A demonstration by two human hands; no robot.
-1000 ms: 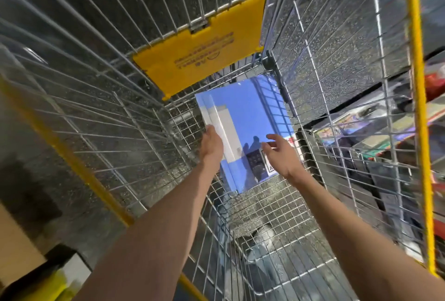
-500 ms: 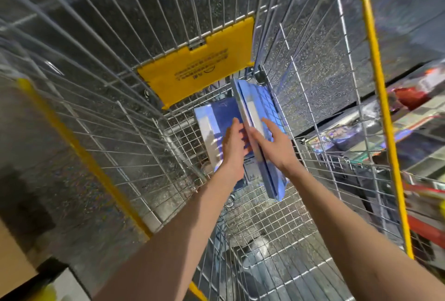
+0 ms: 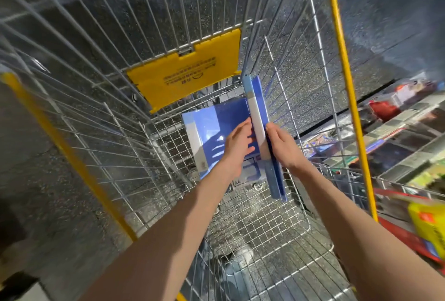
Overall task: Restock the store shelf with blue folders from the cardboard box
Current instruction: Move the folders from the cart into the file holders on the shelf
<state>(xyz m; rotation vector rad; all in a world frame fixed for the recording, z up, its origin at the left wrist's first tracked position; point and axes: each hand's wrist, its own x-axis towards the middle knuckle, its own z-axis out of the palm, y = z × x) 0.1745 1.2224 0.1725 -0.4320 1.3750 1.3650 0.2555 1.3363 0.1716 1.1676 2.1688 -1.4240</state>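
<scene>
Right now, in your head view, both your hands are down inside the wire shopping cart (image 3: 265, 233), with one pack of blue folders (image 3: 261, 117) clamped between them. The pack stands on its edge. Its long axis runs straight away from you, from just past your wrists toward the yellow flap (image 3: 185, 76) beyond your fingertips.

Your left hand (image 3: 238, 146) lies against the pack's left face, fingers straight and a little spread, pressing rather than wrapping. Your right hand (image 3: 284, 149) lies against the right face, thumb up by the pale top edge. Its fingers are partly hidden behind the pack, so you cannot tell whether they curl round it.

Under your left hand a second blue folder stack (image 3: 212, 129) lies flat on the cart floor, touching or just beside the lower edge of the upright pack.

The store shelf (image 3: 404, 137) is blurred and sits well off to the right of your right hand, outside the cart wall. No cardboard box shows.

So the move probably turns on this: the pack has to rise along its own plane, clear the cart's right wall, then swing right. Your right hand is nearer the shelf and would lead.
</scene>
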